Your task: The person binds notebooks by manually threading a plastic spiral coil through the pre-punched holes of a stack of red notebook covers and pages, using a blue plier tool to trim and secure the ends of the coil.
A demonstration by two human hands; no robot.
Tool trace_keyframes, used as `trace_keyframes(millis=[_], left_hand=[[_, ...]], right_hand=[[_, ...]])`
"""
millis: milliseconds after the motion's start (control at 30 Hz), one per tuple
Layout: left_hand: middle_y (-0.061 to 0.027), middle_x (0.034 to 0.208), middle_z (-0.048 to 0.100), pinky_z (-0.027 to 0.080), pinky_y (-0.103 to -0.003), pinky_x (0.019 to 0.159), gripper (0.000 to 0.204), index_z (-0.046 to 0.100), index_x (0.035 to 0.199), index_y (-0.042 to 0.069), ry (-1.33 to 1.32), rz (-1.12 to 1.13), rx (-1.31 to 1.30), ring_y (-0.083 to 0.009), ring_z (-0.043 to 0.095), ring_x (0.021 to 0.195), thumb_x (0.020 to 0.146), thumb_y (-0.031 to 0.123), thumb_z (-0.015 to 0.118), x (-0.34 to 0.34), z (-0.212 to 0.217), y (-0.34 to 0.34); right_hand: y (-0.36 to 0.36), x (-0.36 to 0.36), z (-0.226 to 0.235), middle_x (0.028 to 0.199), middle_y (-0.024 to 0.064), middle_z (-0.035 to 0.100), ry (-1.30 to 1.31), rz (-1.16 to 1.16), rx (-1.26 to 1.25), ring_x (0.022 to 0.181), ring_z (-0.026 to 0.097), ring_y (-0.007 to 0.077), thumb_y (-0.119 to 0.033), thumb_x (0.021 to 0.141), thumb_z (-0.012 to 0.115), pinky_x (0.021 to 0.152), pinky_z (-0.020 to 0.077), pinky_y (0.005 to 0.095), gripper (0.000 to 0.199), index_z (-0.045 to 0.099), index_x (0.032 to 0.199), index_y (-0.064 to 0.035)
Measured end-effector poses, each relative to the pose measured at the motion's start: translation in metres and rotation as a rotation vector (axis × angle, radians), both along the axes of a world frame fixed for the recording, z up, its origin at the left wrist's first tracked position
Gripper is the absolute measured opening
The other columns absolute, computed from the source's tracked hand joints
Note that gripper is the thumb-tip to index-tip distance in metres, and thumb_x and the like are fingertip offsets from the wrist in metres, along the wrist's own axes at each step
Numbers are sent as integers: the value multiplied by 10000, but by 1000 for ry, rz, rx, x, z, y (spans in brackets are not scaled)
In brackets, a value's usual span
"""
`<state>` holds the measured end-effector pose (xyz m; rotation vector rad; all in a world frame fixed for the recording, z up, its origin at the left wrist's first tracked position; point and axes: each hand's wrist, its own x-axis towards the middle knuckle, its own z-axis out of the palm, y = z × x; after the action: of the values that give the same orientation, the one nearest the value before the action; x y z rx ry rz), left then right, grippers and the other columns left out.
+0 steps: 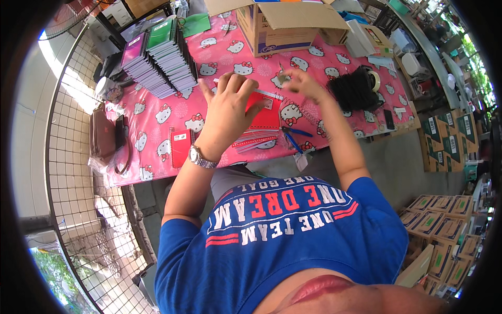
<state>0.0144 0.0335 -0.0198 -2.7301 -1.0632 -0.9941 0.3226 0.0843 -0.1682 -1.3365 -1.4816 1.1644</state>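
Head view: left hand [230,97], fingers arched, grip unclear, is nearer, overlapping the left side of the red notebook [267,118] on the counter [151,159]; notebook partly covered, long axis unclear; right hand [305,86], fingers bent, hold unclear, sits to its upper right.

A red notebook [267,119] lies flat, cover up, atop a loose stack of red notebooks [252,142] by the near side of the table [178,112]. Its cover bears a pale label [267,103]; a whitish strip shows along its far edge. Lower ones jut unevenly nearward. Just beyond its far right corner, a small metal tool [283,79] hangs raised, its kind unclear.
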Motion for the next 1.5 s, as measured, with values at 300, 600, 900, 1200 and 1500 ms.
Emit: trace_keyframes(millis=[300, 600, 900, 1200, 1500], left_hand=[[-71, 989, 601, 435, -431, 866, 377, 640, 1007, 84, -64, -111, -107, -299, 546, 993, 785, 341, 804, 8, 7, -2], [-69, 998, 606, 452, -428, 857, 379, 628, 1012, 84, -44, -107, -138, -296, 551, 989, 774, 317, 809, 6, 4, -3], [-81, 1016, 615, 454, -430, 866, 413, 593, 1058, 78, -81, -124, -125, -303, 552, 1005, 775, 294, 803, 6, 11, 0], [-129, 1014, 604, 478, -421, 860, 388, 603, 1050, 40, -233, -157, -227, -337, 562, 996, 771, 201, 820, -6, 10, 11], [-123, 938, 610, 476, -357, 680, 320, 611, 1047, 24, -262, -239, -379, -266, 579, 771, 821, 165, 787, -15, 10, 21]], right_hand=[[-41, -34, 195, 1293, 102, 546, -278, 573, 107, 1170, 527, 215, -222, 771, 696, 1008, 432, 363, 434, 684, 1171, -54], [-42, -46, 197, 1278, 98, 546, -42, 723, 167, 1174, 540, 228, -208, 776, 672, 993, 432, 368, 403, 704, 1156, -77], [-37, -50, 198, 1234, 86, 569, -169, 606, 200, 1146, 542, 208, -263, 723, 652, 987, 415, 345, 455, 700, 1120, -46], [-16, -52, 191, 1237, 82, 575, 246, 887, 211, 1192, 540, 227, -374, 713, 747, 1023, 420, 365, 551, 701, 1164, -61], [-5, -63, 193, 1226, 104, 589, -288, 687, 113, 1153, 559, 217, -419, 695, 730, 1024, 415, 351, 601, 695, 1159, -39]])
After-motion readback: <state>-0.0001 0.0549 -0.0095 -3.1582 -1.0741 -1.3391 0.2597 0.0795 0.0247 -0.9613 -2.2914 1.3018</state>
